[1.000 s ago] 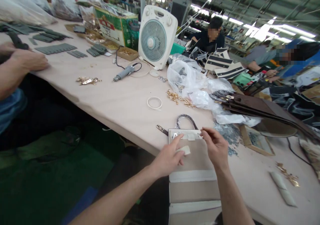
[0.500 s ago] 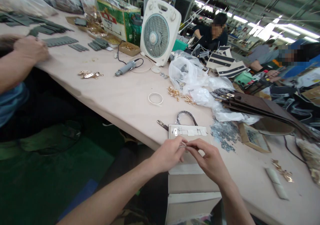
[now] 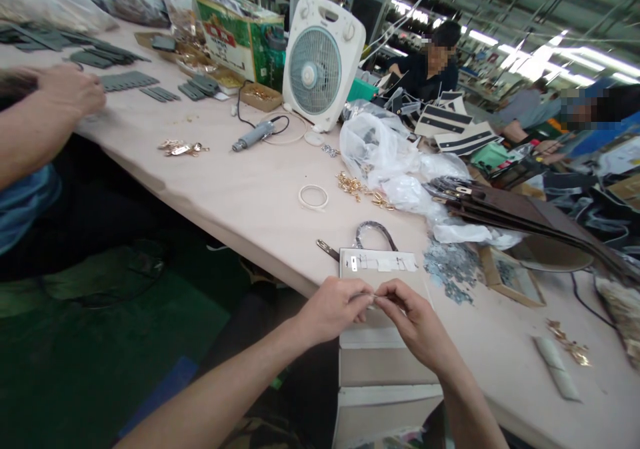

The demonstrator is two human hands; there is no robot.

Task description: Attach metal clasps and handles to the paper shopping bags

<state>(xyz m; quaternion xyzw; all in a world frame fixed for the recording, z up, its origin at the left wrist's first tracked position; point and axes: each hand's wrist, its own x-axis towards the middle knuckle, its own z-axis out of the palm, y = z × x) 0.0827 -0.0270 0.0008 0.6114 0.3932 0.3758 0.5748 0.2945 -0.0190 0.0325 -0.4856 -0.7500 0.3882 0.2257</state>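
Note:
My left hand (image 3: 333, 309) and my right hand (image 3: 413, 319) meet fingertip to fingertip above a beige panel with white bands (image 3: 383, 369) that lies over the table's near edge. Both pinch a small pale piece between them; it is too small to name. At the panel's far end runs a white strip with small metal fittings (image 3: 383, 262). A dark curved handle (image 3: 375, 230) lies just beyond it.
A white tape ring (image 3: 313, 196), gold hardware (image 3: 357, 189), clear plastic bags (image 3: 385, 156), a white fan (image 3: 320, 62) and a grey hand tool (image 3: 253, 136) lie further up the table. Brown panels (image 3: 520, 212) stack at right. Another person's hand (image 3: 67, 89) rests far left; others sit behind.
My hands have come together from apart at the panel's top strip and now pinch the small piece between them. The view has shifted slightly. The person's hand at left has moved a little.

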